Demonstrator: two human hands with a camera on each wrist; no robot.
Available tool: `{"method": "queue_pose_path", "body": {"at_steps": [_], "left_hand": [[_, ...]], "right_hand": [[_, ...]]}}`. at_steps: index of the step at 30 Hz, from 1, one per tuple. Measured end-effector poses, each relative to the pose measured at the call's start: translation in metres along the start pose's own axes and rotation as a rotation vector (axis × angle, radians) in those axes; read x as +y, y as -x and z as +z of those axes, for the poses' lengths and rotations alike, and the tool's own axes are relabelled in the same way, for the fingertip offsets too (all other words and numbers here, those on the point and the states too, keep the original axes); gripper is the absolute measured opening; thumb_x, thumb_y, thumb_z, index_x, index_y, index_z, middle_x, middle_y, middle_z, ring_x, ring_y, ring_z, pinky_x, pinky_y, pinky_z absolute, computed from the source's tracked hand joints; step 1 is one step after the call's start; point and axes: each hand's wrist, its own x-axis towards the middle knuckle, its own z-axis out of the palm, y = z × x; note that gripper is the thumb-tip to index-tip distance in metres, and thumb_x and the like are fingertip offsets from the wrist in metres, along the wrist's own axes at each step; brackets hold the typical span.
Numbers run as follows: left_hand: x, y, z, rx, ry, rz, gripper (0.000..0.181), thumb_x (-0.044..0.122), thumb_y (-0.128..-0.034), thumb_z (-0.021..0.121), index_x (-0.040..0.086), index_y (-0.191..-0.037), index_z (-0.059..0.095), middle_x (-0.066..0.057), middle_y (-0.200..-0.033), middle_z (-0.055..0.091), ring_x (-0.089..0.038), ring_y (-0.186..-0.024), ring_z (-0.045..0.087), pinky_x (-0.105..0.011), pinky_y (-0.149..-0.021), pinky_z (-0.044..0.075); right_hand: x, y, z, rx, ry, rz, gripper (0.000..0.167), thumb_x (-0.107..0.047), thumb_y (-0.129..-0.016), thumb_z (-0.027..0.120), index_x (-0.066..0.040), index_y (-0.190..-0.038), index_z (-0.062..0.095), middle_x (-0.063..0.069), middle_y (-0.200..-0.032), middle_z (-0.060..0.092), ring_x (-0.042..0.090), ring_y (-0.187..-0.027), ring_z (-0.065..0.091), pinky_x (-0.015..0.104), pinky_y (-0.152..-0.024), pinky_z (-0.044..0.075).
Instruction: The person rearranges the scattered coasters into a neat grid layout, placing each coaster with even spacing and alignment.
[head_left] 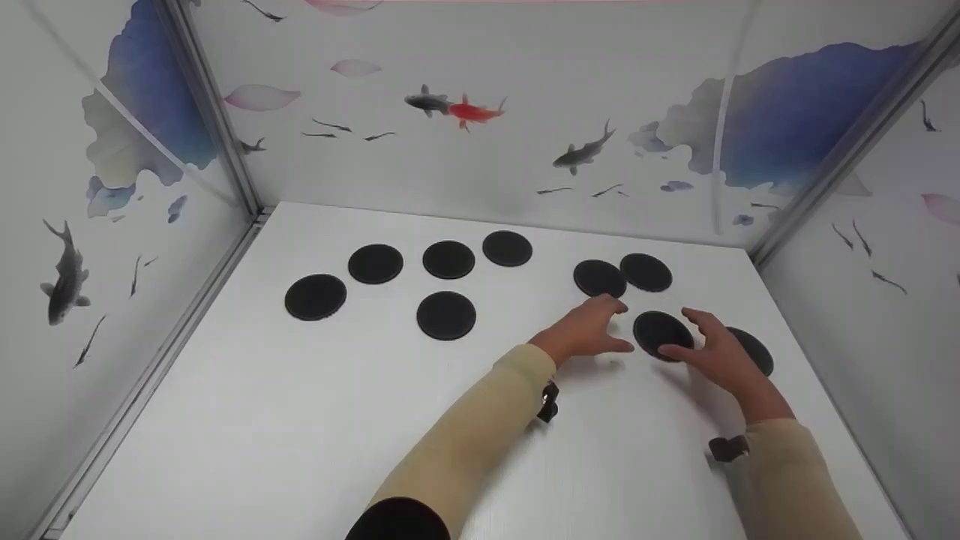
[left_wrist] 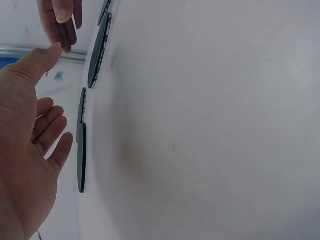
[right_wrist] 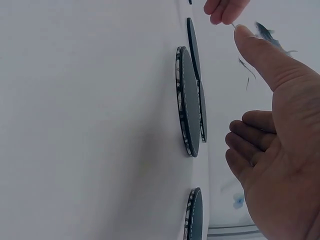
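The fingers of the left hand (head_left: pixel 585 330) are held wide of the thumb, and nothing is gripped by them. The fingers of the right hand (head_left: pixel 724 356) are likewise parted from the thumb, slightly curved, with nothing held. Between the two hands, a black disc (head_left: pixel 660 330) is seen lying flat, partly overlapped in the head view by the right thumb; in the right wrist view that hand is shown raised clear of it. A second disc (head_left: pixel 756 352) is partly hidden behind the right hand. Just beyond the left fingertips, a pair of discs (head_left: pixel 646 272) is set edge to edge. Farther left, five more discs (head_left: pixel 446 316) are spread apart. All are borne by a white table (head_left: pixel 300 420), which is enclosed by walls (head_left: pixel 480 180) decorated with painted fish (head_left: pixel 476 112).
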Motion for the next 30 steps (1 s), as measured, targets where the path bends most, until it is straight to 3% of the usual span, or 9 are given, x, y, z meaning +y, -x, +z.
{"method": "queue_pose_path", "body": {"at_steps": [13, 17, 25, 30], "left_hand": [[0.027, -0.024, 0.024, 0.012, -0.113, -0.014, 0.079, 0.049, -0.0969, 0.085, 0.011, -0.159, 0.056, 0.000, -0.156, 0.056, -0.012, -0.147, 0.051, -0.019, -0.122, 0.036], [0.029, -0.027, 0.026, 0.005, -0.148, -0.029, 0.083, 0.049, -0.0961, 0.087, 0.011, -0.161, 0.053, -0.001, -0.159, 0.054, -0.012, -0.149, 0.051, -0.020, -0.122, 0.036], [0.031, -0.031, 0.025, -0.027, -0.107, -0.052, 0.085, 0.050, -0.0974, 0.085, 0.013, -0.165, 0.049, 0.002, -0.162, 0.052, -0.010, -0.149, 0.050, -0.019, -0.122, 0.037], [0.032, -0.030, 0.024, -0.049, -0.151, -0.052, 0.085, 0.047, -0.0960, 0.088, 0.011, -0.163, 0.050, 0.001, -0.162, 0.053, -0.011, -0.149, 0.051, -0.020, -0.122, 0.037]], "right_hand": [[0.018, 0.003, -0.007, 0.005, -0.024, -0.024, 0.115, -0.052, -0.094, 0.088, 0.006, -0.171, 0.025, 0.034, -0.175, 0.026, 0.060, -0.158, 0.028, 0.073, -0.125, 0.029], [0.022, 0.004, -0.008, -0.006, -0.035, -0.016, 0.116, -0.051, -0.094, 0.089, 0.006, -0.171, 0.025, 0.035, -0.175, 0.025, 0.061, -0.158, 0.027, 0.072, -0.126, 0.029], [0.020, 0.004, -0.005, -0.018, -0.004, 0.015, 0.116, -0.052, -0.094, 0.089, 0.005, -0.172, 0.024, 0.035, -0.176, 0.022, 0.060, -0.160, 0.024, 0.072, -0.127, 0.027], [0.021, -0.001, -0.003, -0.027, 0.010, 0.022, 0.117, -0.052, -0.093, 0.089, 0.005, -0.172, 0.025, 0.036, -0.176, 0.022, 0.058, -0.162, 0.020, 0.072, -0.128, 0.023]]}}
